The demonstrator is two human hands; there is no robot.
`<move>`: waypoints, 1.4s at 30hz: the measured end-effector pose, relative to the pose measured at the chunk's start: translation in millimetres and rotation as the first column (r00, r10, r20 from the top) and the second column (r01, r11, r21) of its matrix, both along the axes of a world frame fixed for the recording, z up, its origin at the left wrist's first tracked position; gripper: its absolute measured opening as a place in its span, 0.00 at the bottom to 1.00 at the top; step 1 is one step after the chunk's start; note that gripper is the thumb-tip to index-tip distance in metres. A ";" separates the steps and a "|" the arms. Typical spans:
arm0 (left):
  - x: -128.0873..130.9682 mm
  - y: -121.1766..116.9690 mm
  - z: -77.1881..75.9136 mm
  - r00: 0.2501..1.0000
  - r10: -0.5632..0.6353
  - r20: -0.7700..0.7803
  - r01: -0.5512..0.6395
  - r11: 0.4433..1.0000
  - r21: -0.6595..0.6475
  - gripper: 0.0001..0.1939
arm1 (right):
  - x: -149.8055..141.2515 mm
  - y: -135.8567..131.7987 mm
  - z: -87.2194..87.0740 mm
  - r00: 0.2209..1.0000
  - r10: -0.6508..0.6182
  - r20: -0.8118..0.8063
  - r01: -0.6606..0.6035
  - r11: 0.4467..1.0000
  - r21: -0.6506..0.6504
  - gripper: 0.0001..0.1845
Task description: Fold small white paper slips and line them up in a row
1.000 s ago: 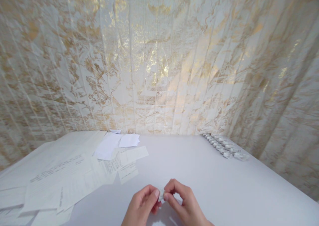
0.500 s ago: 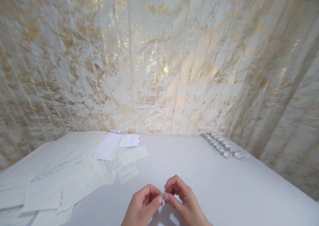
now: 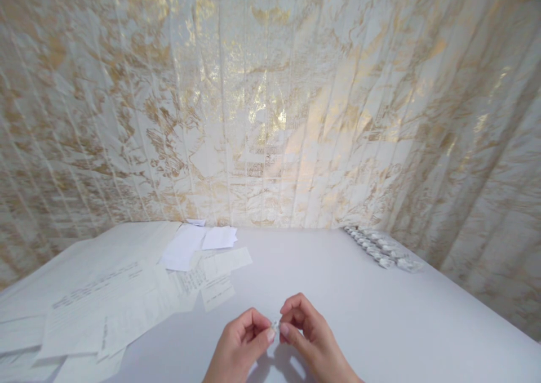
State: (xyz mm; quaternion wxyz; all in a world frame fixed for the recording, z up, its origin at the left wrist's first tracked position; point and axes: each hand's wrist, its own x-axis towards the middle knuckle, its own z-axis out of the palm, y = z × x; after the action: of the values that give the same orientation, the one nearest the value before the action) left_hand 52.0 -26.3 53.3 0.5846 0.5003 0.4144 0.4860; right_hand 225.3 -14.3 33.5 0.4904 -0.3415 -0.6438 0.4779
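White table (image 3: 401,326): your left hand (image 3: 240,341) pinches a small whitish piece (image 3: 274,325); your right hand (image 3: 318,338) now lifts its forefinger higher, can't tell if it grips, left likely carries the hold

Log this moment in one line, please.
left hand: pinching small whitish piece | right hand: close beside it, contact unclear | white tabletop, left: printed white paper sheets

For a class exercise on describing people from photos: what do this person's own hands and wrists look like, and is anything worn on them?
The left hand and the right hand are both bare, with no gloves. No rings, watch or bracelet can be seen, nor any sleeve within the frame. The fingernails are too small to describe closely.
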 end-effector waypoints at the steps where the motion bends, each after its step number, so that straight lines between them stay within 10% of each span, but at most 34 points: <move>1: -0.1 0.0 0.4 1.000 0.002 0.000 -0.002 1.000 -0.009 0.24 | 0.3 -0.4 1.3 1.000 -0.006 0.008 0.006 1.000 -0.001 0.23; 17: -3.9 6.3 -6.3 0.997 -0.070 -0.038 0.069 0.997 -0.026 0.29 | 2.3 -4.9 17.1 0.969 -0.124 0.214 0.104 0.989 0.101 0.17; 42: -6.7 6.0 -5.4 0.990 0.004 -0.144 0.011 0.995 0.102 0.20 | -0.9 -4.9 13.4 0.996 0.004 0.094 -0.007 1.000 0.029 0.22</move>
State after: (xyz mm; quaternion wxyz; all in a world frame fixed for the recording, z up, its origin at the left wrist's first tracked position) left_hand 45.3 -20.3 47.9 0.5276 0.5641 0.4293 0.4681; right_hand 224.3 -19.2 47.0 0.4634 -0.3545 -0.6741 0.4530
